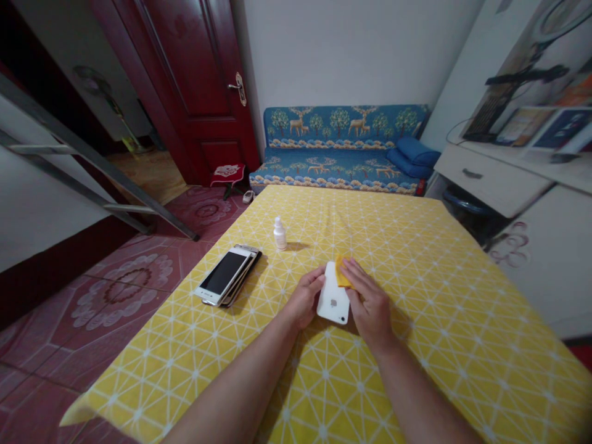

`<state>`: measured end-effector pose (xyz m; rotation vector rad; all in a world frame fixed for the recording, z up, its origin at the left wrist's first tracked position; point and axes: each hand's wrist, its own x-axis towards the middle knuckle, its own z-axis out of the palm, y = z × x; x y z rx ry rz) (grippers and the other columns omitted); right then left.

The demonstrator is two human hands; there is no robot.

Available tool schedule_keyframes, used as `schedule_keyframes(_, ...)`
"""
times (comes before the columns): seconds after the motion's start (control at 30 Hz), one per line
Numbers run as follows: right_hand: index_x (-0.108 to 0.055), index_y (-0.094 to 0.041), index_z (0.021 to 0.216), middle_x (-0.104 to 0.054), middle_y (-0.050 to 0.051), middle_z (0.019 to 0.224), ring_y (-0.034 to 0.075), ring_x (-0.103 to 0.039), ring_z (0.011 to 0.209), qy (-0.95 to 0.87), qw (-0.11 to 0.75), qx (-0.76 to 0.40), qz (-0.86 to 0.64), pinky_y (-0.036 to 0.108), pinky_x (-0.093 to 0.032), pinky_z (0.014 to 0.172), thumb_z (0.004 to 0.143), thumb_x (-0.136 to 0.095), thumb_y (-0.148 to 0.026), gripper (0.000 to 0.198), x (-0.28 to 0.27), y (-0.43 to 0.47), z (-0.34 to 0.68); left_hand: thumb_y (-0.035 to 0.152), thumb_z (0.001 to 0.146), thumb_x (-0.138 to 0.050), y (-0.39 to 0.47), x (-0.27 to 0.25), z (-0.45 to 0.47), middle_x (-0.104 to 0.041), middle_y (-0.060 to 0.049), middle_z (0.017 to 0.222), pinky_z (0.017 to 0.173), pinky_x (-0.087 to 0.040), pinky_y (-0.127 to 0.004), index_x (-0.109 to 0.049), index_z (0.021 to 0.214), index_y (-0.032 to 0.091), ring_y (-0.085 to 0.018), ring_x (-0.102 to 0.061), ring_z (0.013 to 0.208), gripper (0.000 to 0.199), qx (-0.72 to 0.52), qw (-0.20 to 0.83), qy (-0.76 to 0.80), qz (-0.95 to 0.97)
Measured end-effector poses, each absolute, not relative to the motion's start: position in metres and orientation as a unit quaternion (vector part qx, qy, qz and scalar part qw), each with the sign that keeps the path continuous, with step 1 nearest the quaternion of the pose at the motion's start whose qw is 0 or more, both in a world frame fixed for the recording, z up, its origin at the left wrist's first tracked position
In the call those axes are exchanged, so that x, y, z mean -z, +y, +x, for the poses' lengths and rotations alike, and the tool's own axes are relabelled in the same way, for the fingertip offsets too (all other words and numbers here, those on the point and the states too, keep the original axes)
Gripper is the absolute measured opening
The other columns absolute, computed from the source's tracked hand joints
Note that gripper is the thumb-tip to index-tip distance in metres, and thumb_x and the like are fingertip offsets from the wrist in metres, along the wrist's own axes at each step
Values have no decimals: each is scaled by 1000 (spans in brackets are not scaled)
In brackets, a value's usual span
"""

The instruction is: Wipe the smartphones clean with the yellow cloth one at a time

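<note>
A white smartphone [333, 301] is held back side up over the table, its camera lens at the near right corner. My left hand [306, 297] grips it along the left edge, thumb on the back and fingers underneath. In my right hand [369, 300] is a folded yellow cloth [341, 272], pressed flat against the far right part of the phone's back. Part of the cloth is hidden under the fingers. A small white spray bottle [280, 234] stands upright beyond my left hand. To the left lies a stack of smartphones [226, 274], a white one with a black screen on top.
The table wears a yellow cloth with white lines [416, 259]. Behind it stands a blue patterned sofa [342, 161]. A white desk [494, 179] is at the right. A red door [194, 74], a small stool [228, 173] and a metal ladder [115, 166] are at the left.
</note>
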<state>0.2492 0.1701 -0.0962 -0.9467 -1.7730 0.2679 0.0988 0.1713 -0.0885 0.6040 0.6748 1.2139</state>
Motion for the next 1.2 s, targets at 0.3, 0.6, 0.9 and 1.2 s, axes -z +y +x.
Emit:
schedule_keyframes(0.3, -59, -27, 131, -58, 5, 137, 24, -49, 132, -758, 531, -125, -357, 49, -45, 108, 89, -44, -11, 48, 90, 162, 245, 31, 66, -78, 176, 90, 96, -66, -3, 65, 47, -40, -21, -70, 95, 10, -10, -54, 47, 37, -571, 693, 360, 254)
schedule_keyframes(0.6, -66, -23, 120, -64, 6, 129, 26, -53, 128, -776, 526, -108, -331, 51, -39, 110, 87, -46, -13, 40, 83, 160, 246, 30, 70, -74, 177, 94, 95, -67, -3, 70, 48, -40, -21, -70, 101, 14, -11, -55, 51, 36, -561, 679, 381, 280)
schedule_keyframes(0.9, -63, -18, 72, -62, 0, 64, 17, -57, 60, -492, 615, -324, -524, 28, -47, 56, 86, -58, -48, 34, 108, 176, 262, 35, 66, -80, 172, 89, 95, -67, -4, 70, 45, -34, -19, -71, 101, 10, -8, -52, 49, 44, -524, 721, 340, 298)
schedule_keyframes(1.2, -57, -24, 130, -57, 9, 137, 27, -49, 131, -752, 500, -124, -411, 52, -37, 111, 81, -49, -13, 51, 103, 175, 247, 29, 74, -78, 181, 88, 91, -71, -7, 101, 75, -53, -27, -63, 109, 15, -16, -66, 81, 41, -651, 667, 267, 243)
